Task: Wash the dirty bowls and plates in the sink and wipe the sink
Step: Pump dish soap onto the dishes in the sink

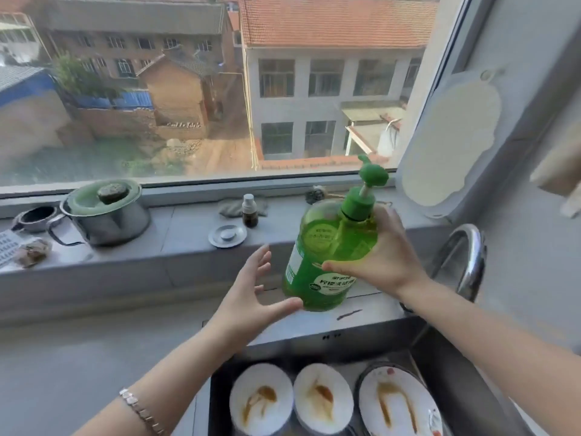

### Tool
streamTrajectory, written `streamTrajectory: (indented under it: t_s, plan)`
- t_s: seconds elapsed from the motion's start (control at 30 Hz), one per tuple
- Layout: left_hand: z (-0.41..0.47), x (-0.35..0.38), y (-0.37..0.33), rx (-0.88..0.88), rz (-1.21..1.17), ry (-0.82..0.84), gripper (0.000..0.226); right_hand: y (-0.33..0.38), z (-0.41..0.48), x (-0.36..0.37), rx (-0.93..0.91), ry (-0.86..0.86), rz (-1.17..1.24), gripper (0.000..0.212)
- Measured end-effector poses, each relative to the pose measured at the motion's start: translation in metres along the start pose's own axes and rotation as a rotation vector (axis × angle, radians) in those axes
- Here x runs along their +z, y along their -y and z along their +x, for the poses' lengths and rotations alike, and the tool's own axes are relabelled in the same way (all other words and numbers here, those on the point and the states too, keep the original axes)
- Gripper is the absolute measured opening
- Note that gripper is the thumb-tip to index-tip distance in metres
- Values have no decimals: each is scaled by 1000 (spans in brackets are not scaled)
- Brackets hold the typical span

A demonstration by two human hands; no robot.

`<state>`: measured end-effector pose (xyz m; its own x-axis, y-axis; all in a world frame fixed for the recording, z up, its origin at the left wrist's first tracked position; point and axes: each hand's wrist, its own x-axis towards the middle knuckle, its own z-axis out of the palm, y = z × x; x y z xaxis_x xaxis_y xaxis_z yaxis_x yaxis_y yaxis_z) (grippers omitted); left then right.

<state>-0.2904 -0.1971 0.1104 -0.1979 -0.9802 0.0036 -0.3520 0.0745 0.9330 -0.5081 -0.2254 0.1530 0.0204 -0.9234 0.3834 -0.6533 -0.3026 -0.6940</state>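
Dishes I count in sink (314,349): two bowls (261,399) (323,396), one plate (397,404), all brown-smeared. One soap bottle (323,256), green liquid inside, above sink's back edge; right hand (377,262) grips it, left hand (251,297) spread loose beside.

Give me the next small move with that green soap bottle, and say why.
Probably settle the open left hand under the base of the soap bottle. The right hand grips it alone near the neck, it hangs tilted, and the left thumb only touches its bottom edge. With the base held, the pump could be pressed over the smeared bowls in the sink.
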Motion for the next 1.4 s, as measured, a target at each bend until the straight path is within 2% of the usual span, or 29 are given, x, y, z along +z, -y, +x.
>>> streamTrajectory:
  t_s: [0.13, 0.27, 0.33, 0.43, 0.57, 0.67, 0.73, 0.8, 0.87, 0.93, 0.97, 1.03, 1.2, 1.4]
  plan:
    - [-48, 72, 6, -102, -224, 230, 115, -21, -105, -20, 132, 224, 42, 89]
    - [-89, 151, 27, -268, -220, 342, 118, -57, -182, -39, 319, 412, 14, 92]
    - [-106, 189, 33, -299, -240, 338, 115, -78, -207, -55, 409, 470, 5, 106]
    - [-118, 240, 32, -328, -269, 310, 95, -111, -231, -80, 548, 567, -22, 138]
    - [-118, 296, 28, -360, -285, 231, 85, -156, -243, -112, 603, 640, 22, 142]
    - [-113, 322, 25, -390, -325, 171, 82, -180, -233, -134, 607, 772, 81, 143]
    - [-110, 331, 26, -398, -341, 146, 82, -188, -222, -141, 598, 783, 128, 132]
    - [-107, 337, 27, -431, -362, 133, 80, -191, -210, -140, 478, 592, 195, 100]
    - [-102, 339, 27, -458, -357, 137, 78, -193, -195, -134, 275, 418, 218, 68]
    - [-96, 337, 27, -479, -342, 152, 76, -195, -180, -121, 149, 380, 234, 45]
    - [-94, 335, 29, -492, -346, 160, 76, -197, -175, -114, 155, 385, 251, 38]
    - [-91, 331, 32, -522, -364, 176, 75, -202, -172, -97, 195, 370, 267, 32]
    - [-79, 327, 43, -572, -340, 221, 76, -218, -173, -63, 187, 191, 185, 19]
    - [-70, 328, 54, -643, -366, 242, 72, -227, -167, -50, 320, 187, 156, 15]
